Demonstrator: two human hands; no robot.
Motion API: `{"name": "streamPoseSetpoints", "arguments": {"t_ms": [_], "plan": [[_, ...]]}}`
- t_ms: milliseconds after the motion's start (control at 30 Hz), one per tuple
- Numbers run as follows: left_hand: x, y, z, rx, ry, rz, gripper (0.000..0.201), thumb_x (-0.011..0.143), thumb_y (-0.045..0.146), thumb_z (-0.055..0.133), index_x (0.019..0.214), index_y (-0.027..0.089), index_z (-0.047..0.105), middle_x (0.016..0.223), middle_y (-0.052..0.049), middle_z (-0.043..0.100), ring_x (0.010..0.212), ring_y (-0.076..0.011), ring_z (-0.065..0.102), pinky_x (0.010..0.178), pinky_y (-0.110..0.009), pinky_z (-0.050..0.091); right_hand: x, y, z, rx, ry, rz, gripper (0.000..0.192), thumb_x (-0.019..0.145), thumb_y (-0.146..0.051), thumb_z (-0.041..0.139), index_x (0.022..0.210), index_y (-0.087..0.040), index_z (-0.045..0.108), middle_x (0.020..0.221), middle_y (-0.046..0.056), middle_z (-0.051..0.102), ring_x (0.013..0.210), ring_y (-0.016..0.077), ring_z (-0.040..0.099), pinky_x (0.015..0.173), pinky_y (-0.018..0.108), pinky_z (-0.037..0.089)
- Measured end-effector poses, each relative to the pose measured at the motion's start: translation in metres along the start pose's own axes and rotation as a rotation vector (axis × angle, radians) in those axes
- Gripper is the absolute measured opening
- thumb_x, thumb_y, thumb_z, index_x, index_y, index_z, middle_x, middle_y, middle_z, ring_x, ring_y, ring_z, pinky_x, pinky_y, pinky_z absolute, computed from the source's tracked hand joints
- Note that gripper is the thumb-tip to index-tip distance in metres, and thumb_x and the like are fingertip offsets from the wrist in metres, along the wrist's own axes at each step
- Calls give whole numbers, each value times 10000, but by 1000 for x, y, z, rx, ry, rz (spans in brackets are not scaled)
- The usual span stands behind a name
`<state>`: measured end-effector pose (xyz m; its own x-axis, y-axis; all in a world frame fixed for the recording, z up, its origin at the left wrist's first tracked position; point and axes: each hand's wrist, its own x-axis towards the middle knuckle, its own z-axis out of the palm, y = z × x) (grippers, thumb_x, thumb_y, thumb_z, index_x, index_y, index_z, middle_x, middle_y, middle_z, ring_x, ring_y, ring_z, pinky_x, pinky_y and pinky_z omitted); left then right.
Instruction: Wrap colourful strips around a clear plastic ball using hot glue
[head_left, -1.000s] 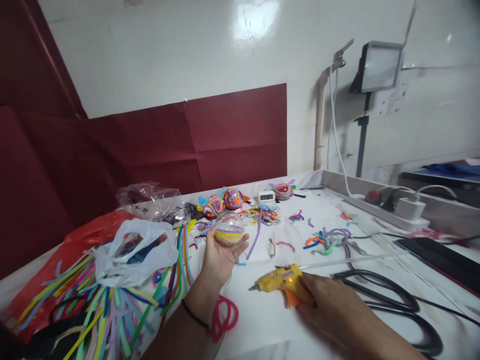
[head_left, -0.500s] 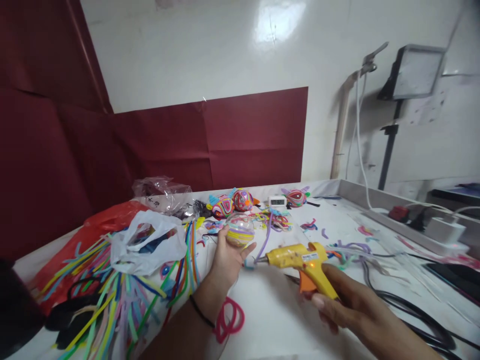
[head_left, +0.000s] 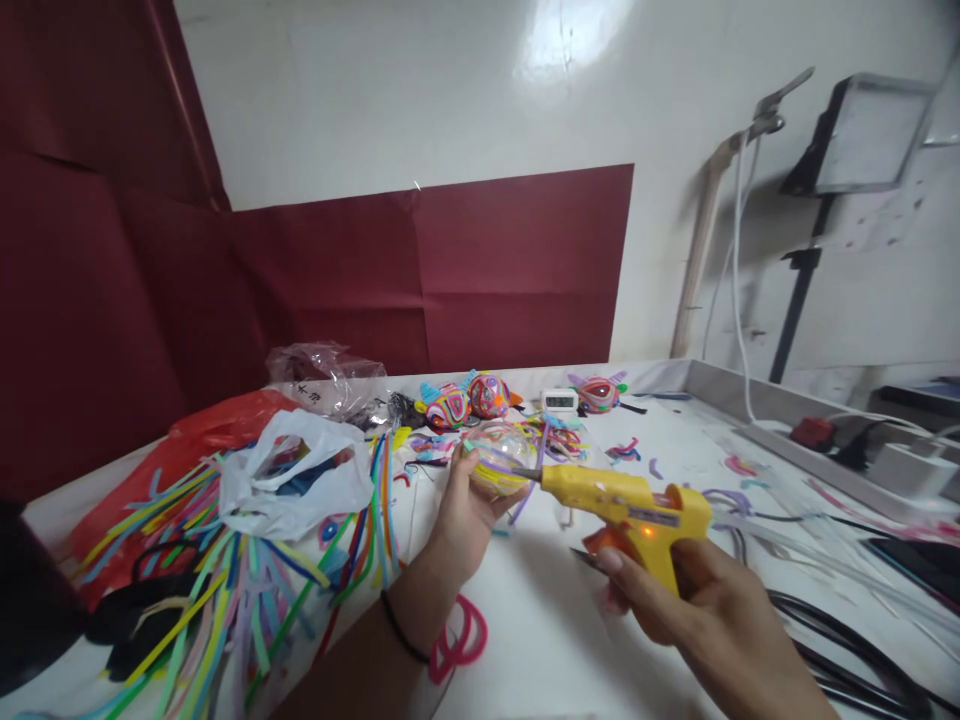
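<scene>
The right hand (head_left: 697, 610) is wrapped round the grip of a yellow glue gun (head_left: 626, 505), a finger on the orange trigger. Its nozzle touches a clear ball (head_left: 499, 455) banded with coloured strips, which the left hand (head_left: 465, 510) cups from below, fingers half curled. This looks like the gluing step; next would call for a light squeeze and a steady ball. Left of the ball lie loose strips (head_left: 225, 600) and a white bag (head_left: 296, 485); behind it, finished balls (head_left: 469, 400) and a small clock (head_left: 560, 400).
</scene>
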<state>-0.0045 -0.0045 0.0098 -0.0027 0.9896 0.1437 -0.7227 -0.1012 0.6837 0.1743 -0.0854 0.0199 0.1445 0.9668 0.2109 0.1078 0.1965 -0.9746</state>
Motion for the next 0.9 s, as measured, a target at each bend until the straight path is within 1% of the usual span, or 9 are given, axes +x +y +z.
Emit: {"name": "streamPoseSetpoints", "arguments": {"t_ms": [100, 233, 300, 400, 467, 567, 700, 767, 900], "plan": [[-1, -1, 2, 6, -14, -7, 477, 848, 342, 600, 1307, 228, 544, 1194, -103, 678, 1049, -258, 652, 756, -351, 577, 1, 3, 5, 2, 15, -88, 392, 678, -524, 733, 844, -172, 687, 589, 8, 643, 476, 146, 547, 426, 251, 434], [-2, -3, 2, 22, -21, -25, 455, 869, 342, 563, 1310, 230, 549, 1213, -101, 673, 992, -228, 666, 731, -311, 567, 4, 10, 8, 48, 28, -110, 343, 687, -466, 747, 848, -169, 688, 581, -1, 638, 495, 148, 575, 469, 249, 494], [-2, -5, 2, 24, -37, -13, 454, 874, 334, 558, 1320, 245, 539, 1233, -93, 663, 966, -213, 668, 725, -300, 562, 7, 15, 9, 52, 23, -118, 351, 681, -470, 746, 833, -160, 681, 566, 4, 631, 481, 150, 574, 453, 249, 494], [-3, -7, 1, 29, -55, -4, 472, 886, 327, 550, 1353, 283, 495, 1274, -76, 636, 1003, -214, 654, 761, -318, 558, 11, 27, 8, 9, 0, -123, 373, 679, -497, 727, 788, -143, 683, 558, 32, 635, 461, 165, 576, 413, 260, 479], [-4, -8, 2, 34, -47, -12, 500, 892, 334, 545, 1382, 310, 449, 1274, -69, 631, 1024, -220, 646, 781, -340, 556, 13, 32, 7, -20, -7, -134, 372, 698, -493, 707, 801, -136, 698, 603, 59, 662, 470, 174, 585, 406, 267, 477], [-7, -9, 4, 36, -37, -28, 543, 886, 346, 555, 1407, 331, 400, 1233, -66, 646, 1019, -222, 645, 783, -355, 556, 14, 34, 7, -47, 5, -222, 342, 725, -467, 671, 831, -144, 714, 682, 81, 697, 490, 175, 594, 418, 267, 487], [-10, -8, 8, 31, -35, -34, 558, 866, 340, 578, 1397, 328, 406, 1221, -66, 651, 1007, -225, 649, 767, -351, 560, 12, 29, 8, -144, 88, -370, 290, 728, -443, 645, 771, -165, 715, 633, 67, 682, 509, 186, 616, 433, 254, 496], [-10, -8, 10, 28, -44, -31, 550, 868, 335, 574, 1393, 326, 409, 1223, -66, 651, 1001, -224, 651, 764, -350, 560, 12, 29, 8, -193, 104, -392, 297, 737, -450, 624, 777, -170, 715, 622, 64, 685, 495, 188, 618, 424, 252, 496], [-11, -9, 9, 18, -71, -27, 527, 870, 348, 581, 1374, 314, 432, 1187, -65, 664, 978, -216, 655, 755, -334, 557, 12, 35, 8, -252, 79, -421, 313, 759, -470, 599, 798, -179, 708, 627, 65, 702, 472, 190, 618, 424, 258, 507]]}}
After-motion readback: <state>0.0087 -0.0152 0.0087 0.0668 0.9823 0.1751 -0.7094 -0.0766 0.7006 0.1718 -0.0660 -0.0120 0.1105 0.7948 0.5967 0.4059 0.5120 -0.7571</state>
